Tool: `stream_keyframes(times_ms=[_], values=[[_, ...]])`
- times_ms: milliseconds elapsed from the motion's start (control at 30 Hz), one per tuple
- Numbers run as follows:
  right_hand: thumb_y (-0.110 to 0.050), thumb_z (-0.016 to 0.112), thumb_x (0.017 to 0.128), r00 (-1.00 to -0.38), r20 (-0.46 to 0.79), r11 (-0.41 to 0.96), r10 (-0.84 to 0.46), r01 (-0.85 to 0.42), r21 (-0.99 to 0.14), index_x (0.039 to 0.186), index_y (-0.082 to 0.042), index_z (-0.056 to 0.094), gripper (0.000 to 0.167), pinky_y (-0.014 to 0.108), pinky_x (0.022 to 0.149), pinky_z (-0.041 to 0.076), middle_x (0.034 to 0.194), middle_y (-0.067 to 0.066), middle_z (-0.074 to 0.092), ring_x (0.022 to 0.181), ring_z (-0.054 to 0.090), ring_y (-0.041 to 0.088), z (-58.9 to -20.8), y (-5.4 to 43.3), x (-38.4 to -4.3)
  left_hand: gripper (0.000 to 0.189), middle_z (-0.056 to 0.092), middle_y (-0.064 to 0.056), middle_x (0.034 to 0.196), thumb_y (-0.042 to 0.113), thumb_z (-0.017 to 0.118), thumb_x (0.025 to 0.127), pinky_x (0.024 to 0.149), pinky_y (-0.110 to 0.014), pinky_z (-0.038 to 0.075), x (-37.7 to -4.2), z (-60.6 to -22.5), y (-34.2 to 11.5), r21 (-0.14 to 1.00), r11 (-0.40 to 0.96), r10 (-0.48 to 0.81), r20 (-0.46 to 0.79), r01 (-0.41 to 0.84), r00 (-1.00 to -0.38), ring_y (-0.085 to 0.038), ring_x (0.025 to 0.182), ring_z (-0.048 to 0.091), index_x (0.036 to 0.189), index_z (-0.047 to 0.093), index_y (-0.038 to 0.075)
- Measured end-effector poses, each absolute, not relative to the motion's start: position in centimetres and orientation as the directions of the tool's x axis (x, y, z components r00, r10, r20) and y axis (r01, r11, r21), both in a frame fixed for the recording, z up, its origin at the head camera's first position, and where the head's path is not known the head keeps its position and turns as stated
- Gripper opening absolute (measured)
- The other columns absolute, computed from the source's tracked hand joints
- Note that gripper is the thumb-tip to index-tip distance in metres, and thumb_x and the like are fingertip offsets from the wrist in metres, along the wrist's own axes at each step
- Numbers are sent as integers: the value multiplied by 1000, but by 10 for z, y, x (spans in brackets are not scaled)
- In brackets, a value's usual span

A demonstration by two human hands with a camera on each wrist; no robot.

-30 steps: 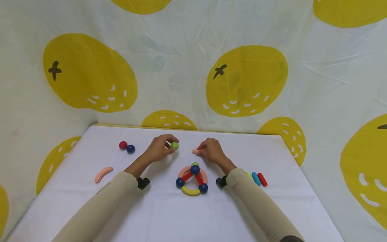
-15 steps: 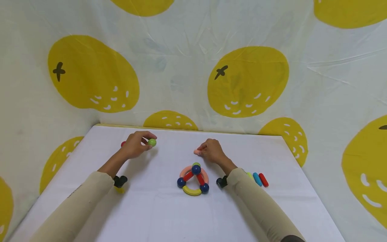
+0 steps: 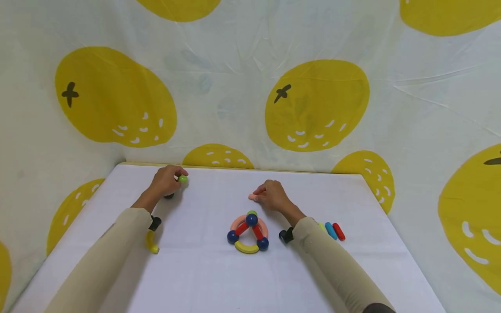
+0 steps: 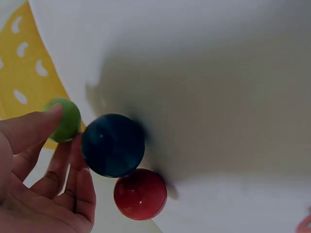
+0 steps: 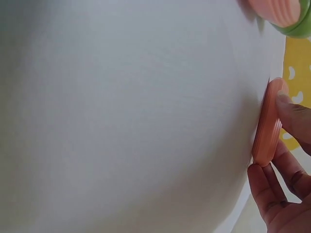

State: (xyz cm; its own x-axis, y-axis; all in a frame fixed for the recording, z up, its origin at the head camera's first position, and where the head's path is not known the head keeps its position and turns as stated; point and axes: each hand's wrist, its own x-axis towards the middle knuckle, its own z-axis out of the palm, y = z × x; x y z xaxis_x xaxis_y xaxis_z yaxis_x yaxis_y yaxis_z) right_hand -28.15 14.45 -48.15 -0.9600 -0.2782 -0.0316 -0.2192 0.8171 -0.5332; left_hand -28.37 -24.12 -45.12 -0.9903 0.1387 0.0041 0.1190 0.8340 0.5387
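At the table's back left, my left hand (image 3: 165,181) pinches a green ball (image 3: 182,178) between thumb and fingers. In the left wrist view a dark blue ball (image 4: 113,145) and a red ball (image 4: 141,194) lie side by side near those fingers; in the head view the hand mostly hides them. My right hand (image 3: 275,195) holds a ridged pink stick (image 5: 268,124) by thumb and fingertips, low over the tabletop. Between the forearms stands a triangular toy structure with a blue ball (image 3: 252,219) on top, red sticks (image 3: 258,232) and a yellow curved stick (image 3: 247,248).
A loose yellow curved stick (image 3: 151,244) lies beside my left wrist. Blue (image 3: 331,231) and red (image 3: 339,231) sticks lie by my right sleeve, with a lime one partly covered. A patterned cloth (image 3: 223,104) rises behind the white table (image 3: 203,274).
My left hand has carried the green ball leftward and slightly back, over the red and blue balls. The left sleeve now covers the pink curved stick. The right hand stays put with its pink stick.
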Motion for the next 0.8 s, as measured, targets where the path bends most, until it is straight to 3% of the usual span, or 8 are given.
stream_keyframes(times_ms=[167, 400, 533, 633, 800], values=[[-26, 84, 93, -957, -57, 820, -283, -211, -532, 110, -13, 85, 21, 36, 88, 55, 107, 5, 75, 102, 64, 21, -481, 145, -281, 34, 70, -28, 127, -1, 66, 91, 106, -60, 48, -292, -453, -239, 498, 865, 97, -38, 65, -995, -44, 117, 63, 124, 74, 1], [-11, 78, 96, -957, -31, 811, -288, -227, -539, 113, -13, 84, 19, 36, 87, 55, 109, 5, 76, 100, 64, 21, -483, 148, -279, 36, 72, -25, 123, 0, 67, 91, 104, -59, 49, -296, -456, -236, 439, 897, 77, -74, 37, -994, -40, 111, 65, 126, 73, 2], [-3, 73, 97, -953, -18, 798, -302, -242, -552, 116, -14, 83, 24, 40, 94, 57, 113, 5, 77, 105, 66, 22, -483, 151, -279, 37, 72, -25, 126, 2, 69, 92, 107, -62, 46, -296, -458, -236, 436, 900, 65, -78, 24, -995, -41, 114, 65, 129, 71, 3], [-2, 72, 98, -953, -11, 793, -303, -245, -558, 116, -16, 83, 25, 43, 98, 57, 114, 4, 78, 108, 66, 23, -483, 152, -278, 39, 72, -25, 129, 3, 69, 92, 109, -64, 44, -295, -460, -235, 426, 904, 67, -43, 43, -997, -45, 119, 64, 131, 71, 6], [-4, 71, 98, -956, -27, 781, -292, -222, -583, 116, -18, 82, 25, 41, 95, 57, 112, 2, 78, 105, 64, 22, -484, 153, -278, 40, 67, -28, 128, 10, 73, 92, 100, -65, 43, -290, -459, -225, 355, 929, 79, 79, 102, -994, -52, 120, 54, 132, 71, 10]])
